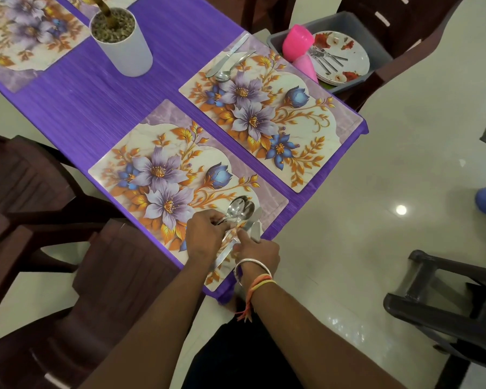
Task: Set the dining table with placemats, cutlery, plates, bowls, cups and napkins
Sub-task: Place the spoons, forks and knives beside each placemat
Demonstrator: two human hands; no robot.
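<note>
Two floral placemats lie on the purple table: a near one (163,175) and a far one (267,113). Over the near mat's right corner, my left hand (204,237) grips a bundle of spoons (237,209) whose bowls point away from me. My right hand (257,249) pinches a knife (254,223) out of the same bundle. A knife (227,56) and a spoon (230,69) lie together at the far mat's top edge. A grey bin (376,46) on a chair holds floral plates (345,56), forks (324,58) and pink cups (296,42).
A white pot of gravel (121,43) stands mid-table. A third placemat (26,40) lies at the far left. Dark brown chairs (28,186) flank the table's left side, and a dark stool (443,301) stands on the pale floor to my right.
</note>
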